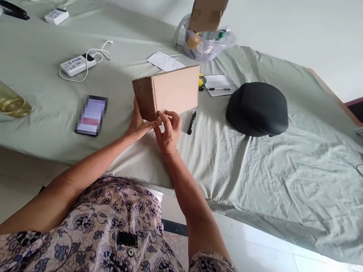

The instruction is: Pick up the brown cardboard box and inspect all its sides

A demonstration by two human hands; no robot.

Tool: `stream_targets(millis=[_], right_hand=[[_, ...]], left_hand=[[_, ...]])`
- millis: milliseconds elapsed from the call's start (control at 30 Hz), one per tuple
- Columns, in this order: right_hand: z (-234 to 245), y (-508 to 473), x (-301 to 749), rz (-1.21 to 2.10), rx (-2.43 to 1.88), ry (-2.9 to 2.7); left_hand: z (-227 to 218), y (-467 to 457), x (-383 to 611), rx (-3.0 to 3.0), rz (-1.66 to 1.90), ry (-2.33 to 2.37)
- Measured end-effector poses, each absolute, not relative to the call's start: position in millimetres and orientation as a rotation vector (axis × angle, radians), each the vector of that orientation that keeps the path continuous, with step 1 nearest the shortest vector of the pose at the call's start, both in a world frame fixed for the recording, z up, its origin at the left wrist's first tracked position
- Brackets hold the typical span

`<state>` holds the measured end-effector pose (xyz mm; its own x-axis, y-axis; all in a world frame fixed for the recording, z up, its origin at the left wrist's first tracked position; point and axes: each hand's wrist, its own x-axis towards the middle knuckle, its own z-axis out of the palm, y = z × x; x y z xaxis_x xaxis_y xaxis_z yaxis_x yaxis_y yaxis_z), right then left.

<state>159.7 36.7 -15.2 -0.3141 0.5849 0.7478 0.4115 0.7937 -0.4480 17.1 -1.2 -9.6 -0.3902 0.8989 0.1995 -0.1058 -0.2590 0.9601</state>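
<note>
A brown cardboard box (pixel 176 91) is tilted over the cloth-covered table in front of me. My left hand (pixel 138 123) grips its lower left corner, with the thumb reaching along the bottom edge. At the near lower edge, the bent fingers of my right hand (pixel 168 132) press against the box close to my left thumb. Whether those fingers pinch a small piece of the box cannot be made out. A black marker pen (pixel 192 123) lies just to the right of my right hand.
Around the box are a phone (pixel 91 115), a power strip (pixel 76 65), a black case (pixel 258 109), and a notepad with a pen (pixel 220 88). A plastic basket (pixel 211 45) holding another box (pixel 208 11) stands behind. A bottle (pixel 1 92) lies left. Other people's hands show at both sides.
</note>
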Motion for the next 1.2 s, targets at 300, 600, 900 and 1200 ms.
stream_targets(millis=[300,600,900,1200], right_hand=[[-17,41,163,0.222,-0.783,-2.006],[-13,60,188,0.140,-0.875,-1.910],[-6,89,229,0.166,-0.998,-1.490],[-11,93,226,0.507,-0.938,-1.341]], left_hand=[[-4,-3,21,1.223,1.759,1.461],[-10,2,10,1.278,1.698,1.318],[-1,2,-10,1.213,1.613,1.163],[0,5,-17,1.063,1.815,1.238]])
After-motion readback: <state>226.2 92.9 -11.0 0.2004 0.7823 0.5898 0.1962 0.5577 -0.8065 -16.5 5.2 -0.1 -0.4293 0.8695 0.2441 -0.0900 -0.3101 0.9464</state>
